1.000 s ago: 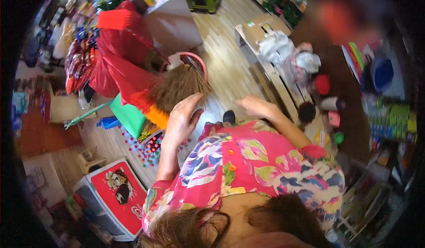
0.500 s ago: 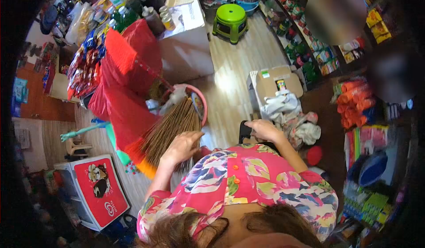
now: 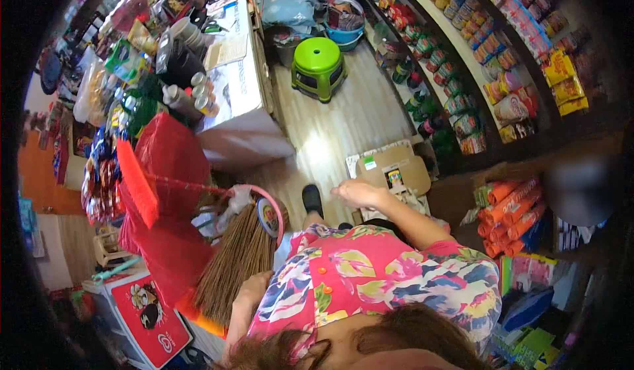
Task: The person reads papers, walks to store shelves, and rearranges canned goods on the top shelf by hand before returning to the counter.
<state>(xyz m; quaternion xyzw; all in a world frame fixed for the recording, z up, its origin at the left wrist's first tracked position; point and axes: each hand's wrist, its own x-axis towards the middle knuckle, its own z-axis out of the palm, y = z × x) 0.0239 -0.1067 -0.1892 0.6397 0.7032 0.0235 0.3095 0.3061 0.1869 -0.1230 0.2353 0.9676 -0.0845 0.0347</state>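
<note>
My left hand (image 3: 253,288) hangs low beside the floral shirt, its loose fingers partly in view and nothing visible in them. Close to it is a stick broom (image 3: 234,258) with brown bristles, though I cannot tell whether they touch. My right hand (image 3: 360,193) is held out in front, fingers loosely extended and bare of any object. Below and beyond it lies an open cardboard box (image 3: 409,165) with a green label. One foot in a dark shoe (image 3: 312,200) shows on the floor between the hands.
Left of the broom stand red plastic bags (image 3: 168,158) and a red brush head (image 3: 139,182). A white counter (image 3: 244,122) carries cans and bottles. Ahead are a green stool (image 3: 318,59) and a blue basin (image 3: 345,36). Stocked shelves (image 3: 456,59) and orange packs (image 3: 512,215) line the right.
The view has shifted forward, with the stool and counter now nearer. My left hand has dropped back beside the body. My right hand has moved away from a dark object and over the box area.
</note>
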